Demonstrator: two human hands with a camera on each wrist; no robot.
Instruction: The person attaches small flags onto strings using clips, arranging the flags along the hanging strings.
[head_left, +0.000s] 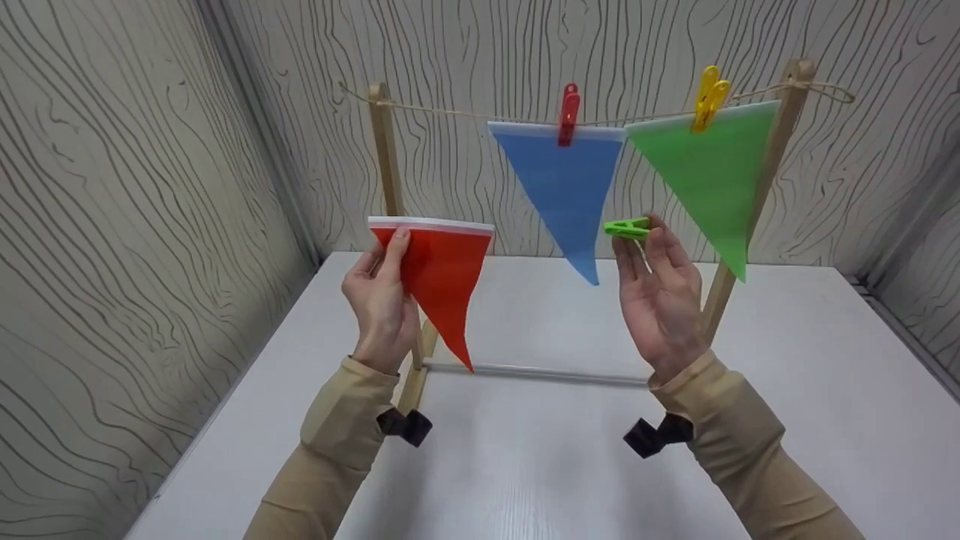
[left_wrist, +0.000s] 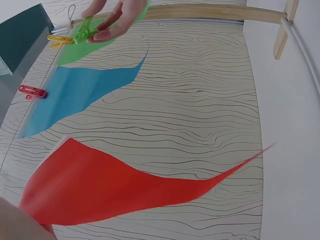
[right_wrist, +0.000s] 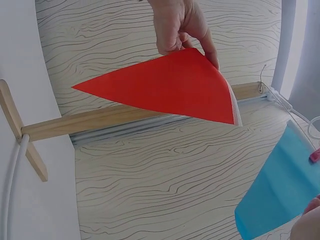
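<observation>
My left hand [head_left: 384,300] pinches a red triangular pennant [head_left: 448,266] near the left end of its white top edge, thumb in front, and the point hangs down. In my right hand [head_left: 660,292] a green clothespin [head_left: 627,228] is held between thumb and fingers, just right of the blue pennant's lower part. That blue pennant [head_left: 562,180] hangs from the string [head_left: 442,112] by a red clothespin [head_left: 569,114]. Beside it a green pennant [head_left: 709,161] hangs by a yellow clothespin [head_left: 709,99]. The red pennant is below the string's left stretch, apart from it.
Two wooden posts, a left post [head_left: 386,157] and a right post [head_left: 787,127], carry the string. A pale rod [head_left: 547,373] joins them low down, over the white table [head_left: 517,465]. Wood-patterned panels [head_left: 465,45] stand behind and at the sides.
</observation>
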